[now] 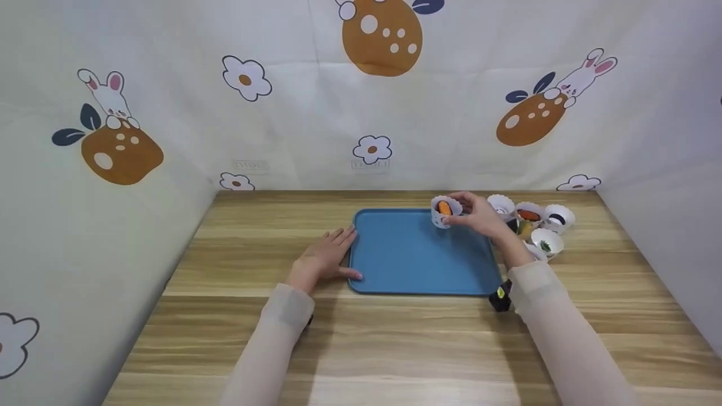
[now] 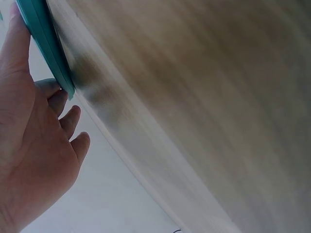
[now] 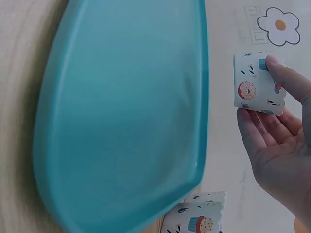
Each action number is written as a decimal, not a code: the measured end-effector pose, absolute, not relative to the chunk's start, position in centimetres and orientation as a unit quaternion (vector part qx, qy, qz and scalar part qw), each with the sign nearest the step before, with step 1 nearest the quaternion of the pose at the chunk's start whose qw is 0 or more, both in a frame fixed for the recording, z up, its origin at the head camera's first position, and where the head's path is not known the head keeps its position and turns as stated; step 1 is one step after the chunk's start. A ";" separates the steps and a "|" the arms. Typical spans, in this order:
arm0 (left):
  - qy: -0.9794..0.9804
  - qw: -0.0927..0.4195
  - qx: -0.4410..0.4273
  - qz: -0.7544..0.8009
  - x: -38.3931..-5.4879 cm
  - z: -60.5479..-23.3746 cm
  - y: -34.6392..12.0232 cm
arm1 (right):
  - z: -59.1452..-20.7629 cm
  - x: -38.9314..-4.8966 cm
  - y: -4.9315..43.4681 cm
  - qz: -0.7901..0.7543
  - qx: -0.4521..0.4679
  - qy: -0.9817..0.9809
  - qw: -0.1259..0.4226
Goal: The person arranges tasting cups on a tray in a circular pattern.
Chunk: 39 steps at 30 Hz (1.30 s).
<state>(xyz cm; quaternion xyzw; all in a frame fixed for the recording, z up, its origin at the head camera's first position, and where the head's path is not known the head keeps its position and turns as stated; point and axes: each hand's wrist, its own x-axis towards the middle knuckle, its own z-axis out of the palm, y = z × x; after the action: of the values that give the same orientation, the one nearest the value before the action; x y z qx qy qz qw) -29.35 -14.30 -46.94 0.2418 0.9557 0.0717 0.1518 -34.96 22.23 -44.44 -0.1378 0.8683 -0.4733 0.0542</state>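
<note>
My right hand (image 1: 475,215) pinches a white paper baking cup (image 3: 257,86) between thumb and fingers. Printed sweets decorate the cup's side, and an orange oblong piece (image 1: 444,208) shows inside it. The cup is held up near the back edge of a blue tray (image 1: 417,254), toward its right side. At the tray's left end lies my left hand (image 1: 327,255), its fingers spread along the rim and its thumb at the front left corner. From the left wrist view, the fingertips touch the tray's edge (image 2: 48,46).
Several more paper cups stand right of the tray, one with a red piece (image 1: 529,215), one with a dark piece (image 1: 557,218) and one with something green (image 1: 545,246). My right forearm partly hides them. A patterned cloth (image 1: 316,124) hangs behind the wooden table (image 1: 406,344).
</note>
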 end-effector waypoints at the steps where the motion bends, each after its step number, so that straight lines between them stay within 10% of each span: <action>1: 0.956 0.153 0.241 0.072 -29.4 -47.0 -14.3 | -44.5 -35.0 22.1 -0.473 -0.138 0.869 0.052; 39: 0.955 0.145 0.248 0.077 -29.3 -46.9 -14.3 | -46.4 -36.6 17.3 -0.477 -0.099 0.872 0.047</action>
<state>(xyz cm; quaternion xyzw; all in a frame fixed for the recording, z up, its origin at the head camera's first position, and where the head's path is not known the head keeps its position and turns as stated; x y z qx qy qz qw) -29.32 -14.34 -46.94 0.2480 0.9547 0.0771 0.1450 -36.57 17.34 -46.40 -0.0987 0.8722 -0.4767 0.0473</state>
